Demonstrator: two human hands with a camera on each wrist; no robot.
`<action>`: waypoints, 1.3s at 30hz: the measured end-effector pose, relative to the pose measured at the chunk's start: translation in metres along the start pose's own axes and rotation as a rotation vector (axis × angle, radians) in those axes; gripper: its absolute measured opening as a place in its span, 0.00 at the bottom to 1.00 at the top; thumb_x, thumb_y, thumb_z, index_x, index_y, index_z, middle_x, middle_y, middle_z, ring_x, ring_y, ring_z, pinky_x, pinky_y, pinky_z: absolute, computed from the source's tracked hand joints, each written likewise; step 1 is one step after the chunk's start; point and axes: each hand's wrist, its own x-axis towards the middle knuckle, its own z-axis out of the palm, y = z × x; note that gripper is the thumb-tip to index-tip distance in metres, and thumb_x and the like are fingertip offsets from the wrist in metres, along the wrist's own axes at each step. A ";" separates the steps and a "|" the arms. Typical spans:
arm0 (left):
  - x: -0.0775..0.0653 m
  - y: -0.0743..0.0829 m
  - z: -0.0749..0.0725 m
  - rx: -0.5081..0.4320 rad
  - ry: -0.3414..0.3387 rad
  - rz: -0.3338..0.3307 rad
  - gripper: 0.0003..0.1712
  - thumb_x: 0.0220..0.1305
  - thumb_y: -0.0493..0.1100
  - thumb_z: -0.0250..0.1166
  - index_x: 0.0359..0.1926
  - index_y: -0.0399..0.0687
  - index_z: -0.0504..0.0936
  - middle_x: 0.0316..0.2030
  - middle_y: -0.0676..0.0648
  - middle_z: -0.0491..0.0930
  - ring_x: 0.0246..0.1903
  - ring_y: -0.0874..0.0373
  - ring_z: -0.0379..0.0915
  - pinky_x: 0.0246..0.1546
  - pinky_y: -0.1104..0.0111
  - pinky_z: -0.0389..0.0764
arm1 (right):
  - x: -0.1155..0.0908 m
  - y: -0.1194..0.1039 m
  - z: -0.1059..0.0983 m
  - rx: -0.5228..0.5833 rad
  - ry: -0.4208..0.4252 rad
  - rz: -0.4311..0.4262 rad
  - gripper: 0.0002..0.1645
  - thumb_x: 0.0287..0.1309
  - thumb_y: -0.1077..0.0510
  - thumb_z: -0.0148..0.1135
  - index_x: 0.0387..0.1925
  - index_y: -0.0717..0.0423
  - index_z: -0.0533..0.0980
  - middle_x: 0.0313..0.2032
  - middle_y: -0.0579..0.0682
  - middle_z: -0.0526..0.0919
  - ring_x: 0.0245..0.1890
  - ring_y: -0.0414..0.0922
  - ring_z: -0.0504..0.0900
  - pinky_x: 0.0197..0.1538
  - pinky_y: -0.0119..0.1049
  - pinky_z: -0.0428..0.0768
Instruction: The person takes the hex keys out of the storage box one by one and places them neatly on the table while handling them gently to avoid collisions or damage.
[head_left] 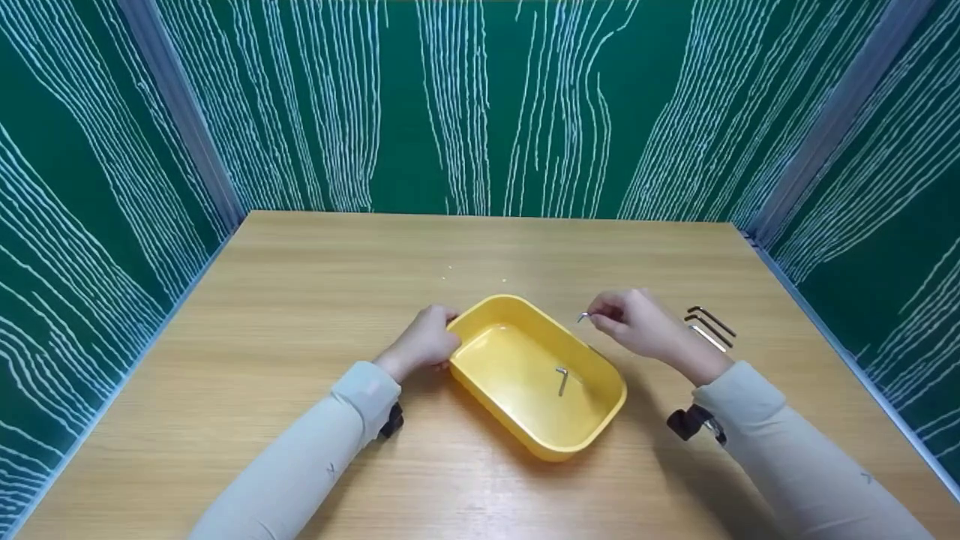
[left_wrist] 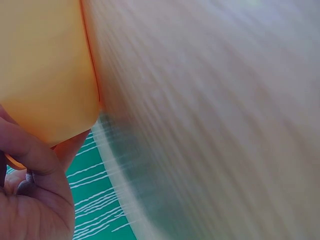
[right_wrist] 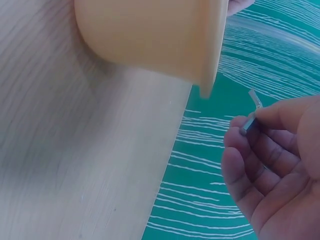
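Note:
A yellow plastic basin (head_left: 487, 382) stands askew on the table, its far left corner held by my left hand (head_left: 426, 339). In the left wrist view, the fingers of the left hand (left_wrist: 37, 190) curl over the basin's edge. Just beyond the basin's right side, my right hand (head_left: 637, 322) pinches a small silver hex key (head_left: 583, 317) between thumb and fingertips. The right wrist view shows this bent hex key (right_wrist: 248, 125) apart from the basin (right_wrist: 150, 35), partly hidden by the thumb. Another L-shaped hex key (head_left: 562, 381) lies on the basin's floor.
Three more hex keys (head_left: 712, 322) lie side by side on the wooden table (head_left: 315, 300), right of the right hand. A few tiny pale specks are behind the basin. Green panels (head_left: 405, 112) with white wavy lines enclose the table's back and sides.

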 end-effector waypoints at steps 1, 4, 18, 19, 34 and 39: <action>0.000 0.000 0.000 0.002 0.001 0.002 0.23 0.53 0.27 0.50 0.49 0.41 0.79 0.28 0.36 0.81 0.08 0.60 0.67 0.06 0.73 0.70 | 0.000 0.002 -0.001 -0.006 0.002 0.004 0.04 0.60 0.65 0.62 0.34 0.57 0.82 0.27 0.51 0.83 0.23 0.41 0.74 0.25 0.27 0.77; 0.001 0.000 0.001 -0.001 -0.001 0.000 0.23 0.53 0.27 0.50 0.49 0.41 0.79 0.29 0.34 0.81 0.08 0.60 0.67 0.06 0.73 0.70 | -0.002 0.006 -0.003 -0.021 0.003 0.036 0.04 0.61 0.64 0.62 0.35 0.57 0.82 0.28 0.52 0.84 0.24 0.42 0.75 0.26 0.27 0.78; 0.002 0.001 -0.001 -0.005 -0.012 -0.030 0.25 0.56 0.28 0.51 0.54 0.43 0.77 0.32 0.32 0.82 0.08 0.59 0.67 0.07 0.72 0.71 | -0.009 0.024 -0.013 -0.046 0.001 0.122 0.05 0.62 0.62 0.62 0.37 0.56 0.82 0.29 0.51 0.82 0.27 0.45 0.75 0.29 0.28 0.79; 0.002 0.002 -0.001 -0.008 -0.013 -0.031 0.25 0.56 0.28 0.51 0.55 0.43 0.77 0.33 0.32 0.82 0.08 0.59 0.67 0.07 0.72 0.71 | -0.009 0.024 -0.014 -0.044 -0.003 0.132 0.05 0.62 0.62 0.62 0.38 0.55 0.82 0.29 0.51 0.82 0.28 0.46 0.75 0.30 0.28 0.79; 0.001 -0.001 0.000 0.003 0.007 0.014 0.21 0.54 0.27 0.50 0.49 0.39 0.78 0.33 0.31 0.82 0.08 0.60 0.68 0.07 0.72 0.72 | -0.017 0.044 -0.021 -0.044 -0.025 0.178 0.06 0.63 0.62 0.60 0.38 0.57 0.82 0.30 0.55 0.83 0.27 0.46 0.75 0.28 0.29 0.79; 0.002 -0.001 0.000 0.005 0.007 0.016 0.20 0.54 0.28 0.50 0.48 0.40 0.78 0.32 0.31 0.82 0.08 0.60 0.68 0.06 0.72 0.71 | -0.021 0.051 -0.025 -0.057 -0.047 0.232 0.06 0.64 0.61 0.59 0.39 0.55 0.82 0.32 0.55 0.84 0.29 0.47 0.76 0.32 0.32 0.82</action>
